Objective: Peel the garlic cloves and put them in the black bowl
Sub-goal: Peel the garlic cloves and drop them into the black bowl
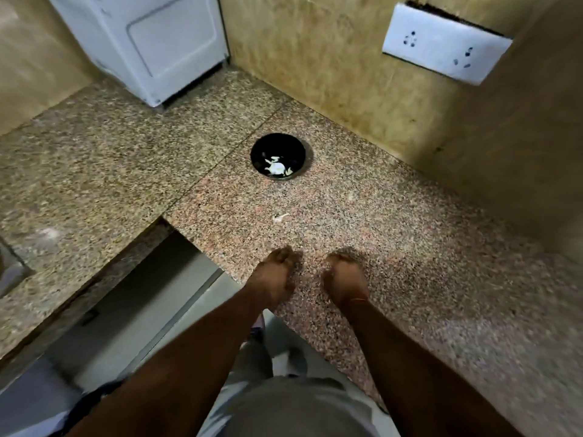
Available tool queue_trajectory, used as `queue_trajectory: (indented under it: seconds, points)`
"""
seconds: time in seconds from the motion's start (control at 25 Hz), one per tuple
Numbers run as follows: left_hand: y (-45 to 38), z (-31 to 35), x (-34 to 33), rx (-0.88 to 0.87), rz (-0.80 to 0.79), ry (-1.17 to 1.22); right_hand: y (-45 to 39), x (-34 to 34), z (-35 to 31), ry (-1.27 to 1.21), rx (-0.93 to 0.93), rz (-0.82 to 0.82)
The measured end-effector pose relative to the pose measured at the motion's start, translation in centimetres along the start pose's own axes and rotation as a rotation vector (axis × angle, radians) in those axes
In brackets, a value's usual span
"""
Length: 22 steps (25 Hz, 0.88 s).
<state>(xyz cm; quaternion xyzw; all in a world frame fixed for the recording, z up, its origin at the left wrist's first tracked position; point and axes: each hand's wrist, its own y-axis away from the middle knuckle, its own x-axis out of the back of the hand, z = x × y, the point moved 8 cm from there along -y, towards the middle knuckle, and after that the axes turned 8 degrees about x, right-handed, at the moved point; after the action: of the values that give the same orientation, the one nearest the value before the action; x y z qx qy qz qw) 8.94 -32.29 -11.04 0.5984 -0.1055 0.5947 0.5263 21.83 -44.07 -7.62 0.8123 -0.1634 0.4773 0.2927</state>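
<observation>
At nine o'clock in the view, a speckled granite counter (94, 159) runs off toward the left edge, with a cut-out step in its near edge at about eight o'clock. Toward eleven o'clock a white appliance (148, 42) stands on the counter against the back wall.

Centre of view, slightly toward twelve o'clock: black bowl (277, 145), upright on the counter, well apart from both hands. Inside it, against the near wall, lie pale white pieces of garlic (277, 167); whether cloves or skins, cannot tell. Between bowl and hands, a small pale scrap (280, 217) lies on the granite, alone, touching nothing else.

Toward six o'clock, both forearms reach in from the bottom edge. Left hand (274, 275) hovers over or rests on the counter's near part, fingers curled inward at the tips; blurred, so cannot tell whether anything sits in them. Right hand (345, 275) is just beside it at roughly the same depth, a gap of bare granite between the two; fingers bunched and turned down, and again cannot tell if they pinch something. A thin band shows at the right wrist.

At two o'clock, a white socket plate (444, 50) is set in the tan wall (315, 58), which turns a corner behind the bowl.
</observation>
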Motion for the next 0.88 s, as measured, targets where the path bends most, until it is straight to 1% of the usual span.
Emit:
queue_trajectory:
  seconds: [0.12,0.2,0.24,0.44,0.6,0.68,0.8,0.88]
  points:
    - [-0.6,1.1,1.1,-0.03,-0.008,-0.01,-0.8,0.7,1.3,-0.027,-0.069,0.069]
    - [-1.0,1.6,2.6,-0.037,0.033,0.005,-1.5,1.3,1.8,-0.113,-0.109,0.128]
    - [-1.2,1.7,3.2,-0.047,0.061,0.011,-1.8,1.3,2.0,-0.132,-0.129,0.131]
    - [-2.1,1.2,4.1,-0.105,0.157,0.077,-3.0,0.8,1.7,-0.068,-0.131,0.077]
    - [-2.6,0.3,5.0,-0.137,0.188,0.141,-3.9,0.4,0.6,0.082,-0.128,-0.027]
    - [-2.7,-0.4,5.7,-0.143,0.192,0.157,-4.4,0.3,0.2,0.119,-0.125,-0.05]
    - [-3.0,-2.4,7.5,-0.117,0.242,0.202,-6.0,0.4,-0.9,0.075,-0.088,-0.029]
    - [-3.6,-4.4,8.6,-0.038,0.266,0.205,-7.8,1.1,-3.1,-0.008,-0.033,0.015]
